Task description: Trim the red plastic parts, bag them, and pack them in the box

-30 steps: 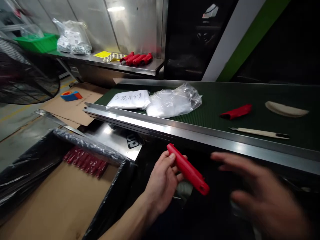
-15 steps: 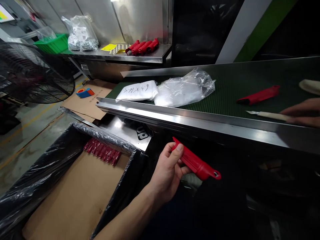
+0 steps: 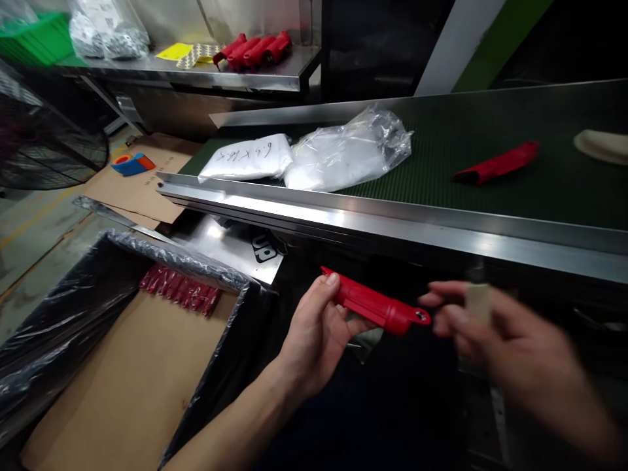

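Observation:
My left hand [image 3: 318, 320] is closed round one end of a red plastic housing [image 3: 373, 302], thumb on top. The housing is tube-like, with a holed tab at its right end. My right hand [image 3: 510, 347], smeared by motion, is closed on the beige handle of a craft knife [image 3: 477, 304]. The knife's blurred blade points up. The right fingertips are close to the holed tab; whether they touch it I cannot tell. Behind them on the green conveyor belt [image 3: 432, 190] lies another red housing [image 3: 498, 163].
Plastic bags [image 3: 348, 154] lie on the belt, behind its metal rail [image 3: 343, 208]. At left stands a box lined with black plastic [image 3: 230, 340], holding wrapped red parts [image 3: 179, 291]. A steel shelf [image 3: 196, 75] carries several red housings [image 3: 255, 51]. A fan [image 3: 49, 144] is far left.
My right hand has lifted the craft knife off the conveyor and brought it down and left, beside the held housing. The left hand keeps its hold. The view has shifted slightly.

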The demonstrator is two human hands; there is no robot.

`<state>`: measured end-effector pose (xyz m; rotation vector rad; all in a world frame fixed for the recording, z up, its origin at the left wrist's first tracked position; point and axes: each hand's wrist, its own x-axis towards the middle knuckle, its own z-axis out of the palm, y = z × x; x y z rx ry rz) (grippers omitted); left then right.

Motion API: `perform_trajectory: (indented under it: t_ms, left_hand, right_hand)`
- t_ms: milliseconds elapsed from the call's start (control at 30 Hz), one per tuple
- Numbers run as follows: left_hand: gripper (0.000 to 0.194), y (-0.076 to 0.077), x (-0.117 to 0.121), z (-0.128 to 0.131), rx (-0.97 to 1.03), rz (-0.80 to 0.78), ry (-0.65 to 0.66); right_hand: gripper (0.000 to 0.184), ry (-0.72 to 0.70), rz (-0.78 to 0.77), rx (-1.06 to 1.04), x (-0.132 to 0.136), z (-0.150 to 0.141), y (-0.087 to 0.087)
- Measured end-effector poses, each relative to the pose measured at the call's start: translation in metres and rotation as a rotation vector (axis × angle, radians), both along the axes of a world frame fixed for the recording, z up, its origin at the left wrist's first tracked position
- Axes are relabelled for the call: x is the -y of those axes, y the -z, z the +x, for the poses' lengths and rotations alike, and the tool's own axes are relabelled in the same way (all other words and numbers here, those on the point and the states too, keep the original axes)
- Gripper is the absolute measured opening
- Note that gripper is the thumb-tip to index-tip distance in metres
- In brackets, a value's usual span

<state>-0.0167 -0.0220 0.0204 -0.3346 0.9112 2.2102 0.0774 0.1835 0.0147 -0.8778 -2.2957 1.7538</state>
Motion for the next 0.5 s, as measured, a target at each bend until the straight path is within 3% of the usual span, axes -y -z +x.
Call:
perform_trajectory:
  t_ms: [133,233,400,500]
  left_hand:
    - [0.024,0.004,-0.003,0.0,0.042,-0.034,0.001]
    - [0.026,0.008,-0.003,0.0,0.1,-0.061,0.006]
    - [0.028,0.015,-0.004,0.002,0.17,-0.066,0.04]
    - [0.025,0.02,-0.004,0.004,0.181,-0.071,0.042]
  right_hand:
    - [0.048,-0.001,-0.411,0.0,0.049,0.005,0.02]
    - [0.044,0.084,-0.542,-0.067,0.062,0.004,0.021]
    - [0.036,0.167,-0.589,-0.116,0.07,0.005,0.02]
    - [0.035,0.153,-0.447,-0.105,0.075,0.012,0.021]
